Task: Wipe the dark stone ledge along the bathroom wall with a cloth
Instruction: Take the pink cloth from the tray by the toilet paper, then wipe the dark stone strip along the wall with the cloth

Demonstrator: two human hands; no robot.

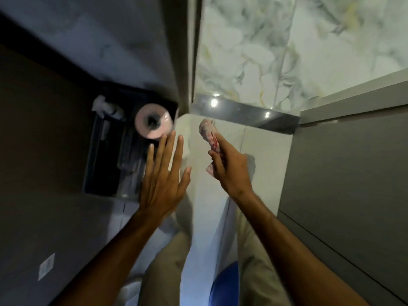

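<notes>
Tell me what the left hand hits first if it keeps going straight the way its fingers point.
Most likely the pink toilet roll. The open left hand points up and slightly left, and its fingertips sit at the roll's lower right edge. Depth is unclear from one view, so it may pass over the roll.

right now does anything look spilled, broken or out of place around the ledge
Nothing stands out. The glossy dark stone ledge looks bare and intact; the right hand holds a crumpled red-and-white cloth short of it.

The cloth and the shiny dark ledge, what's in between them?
Nothing but bare pale wall. In the head view the right hand holds the cloth just short of the dark stone ledge, not touching it.
</notes>
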